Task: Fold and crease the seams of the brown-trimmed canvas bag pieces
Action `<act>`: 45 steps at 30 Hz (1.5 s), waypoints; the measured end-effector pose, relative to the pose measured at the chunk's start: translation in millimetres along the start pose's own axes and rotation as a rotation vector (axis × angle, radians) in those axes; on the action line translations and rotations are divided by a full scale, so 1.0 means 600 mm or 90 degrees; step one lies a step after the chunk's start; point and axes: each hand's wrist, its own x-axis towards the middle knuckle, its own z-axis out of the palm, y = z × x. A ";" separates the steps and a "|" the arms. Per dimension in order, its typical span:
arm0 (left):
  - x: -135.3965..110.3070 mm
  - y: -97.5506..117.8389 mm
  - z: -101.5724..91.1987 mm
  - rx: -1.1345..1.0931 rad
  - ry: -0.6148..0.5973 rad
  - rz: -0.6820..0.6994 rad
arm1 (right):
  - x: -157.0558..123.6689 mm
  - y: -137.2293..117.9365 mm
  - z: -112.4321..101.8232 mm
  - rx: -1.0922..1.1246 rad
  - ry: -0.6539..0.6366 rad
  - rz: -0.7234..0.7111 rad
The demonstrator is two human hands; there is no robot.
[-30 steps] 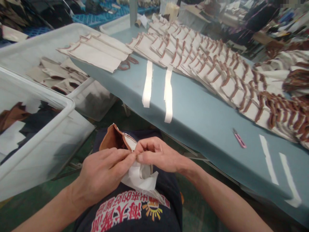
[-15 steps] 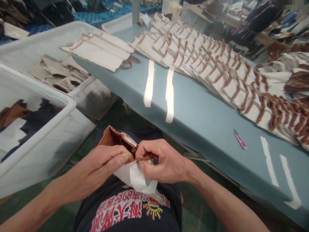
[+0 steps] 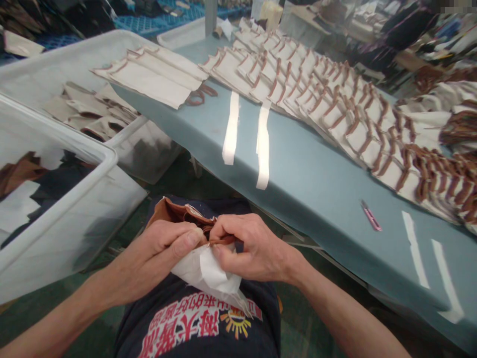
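Observation:
Over my lap, both hands grip the edge of a fabric bag (image 3: 186, 263) with a white outside and a brown lining. My left hand (image 3: 167, 248) pinches the rim from the left, its thumb lying along the top. Close beside it, my right hand (image 3: 249, 248) closes thumb and forefinger on the brown edging. A loose white flap hangs below the fingers. Dark brown folds of the bag's inside show between the hands and behind them; the far side of the opening rises to the left. My fingers partly hide the rim.
A blue-grey table (image 3: 298, 164) slants across the right, bearing rows of brown-edged white pieces (image 3: 316, 94), flat panels (image 3: 149, 74), thread snips (image 3: 370, 216) and strips of white tape (image 3: 263, 144). White plastic bins (image 3: 112, 159) with fabric pieces stand at left.
My left hand has shifted slightly along the rim, and the bag's far edge has dropped and folded a little. My right hand keeps its pinch in nearly the same place.

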 end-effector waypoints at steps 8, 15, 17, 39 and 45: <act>-0.005 -0.005 0.014 0.095 -0.013 0.032 | -0.015 0.003 0.006 -0.177 0.037 -0.062; -0.009 -0.021 0.021 0.284 0.037 0.202 | -0.018 0.010 0.005 -0.125 0.013 -0.027; -0.011 -0.018 0.019 0.318 0.041 0.234 | -0.019 0.008 -0.001 -0.101 -0.010 -0.022; -0.005 -0.010 0.008 0.142 -0.020 0.091 | -0.035 0.013 -0.005 -0.115 -0.017 -0.036; 0.011 0.001 0.034 0.203 0.010 0.134 | -0.038 0.011 -0.006 -0.185 -0.014 -0.011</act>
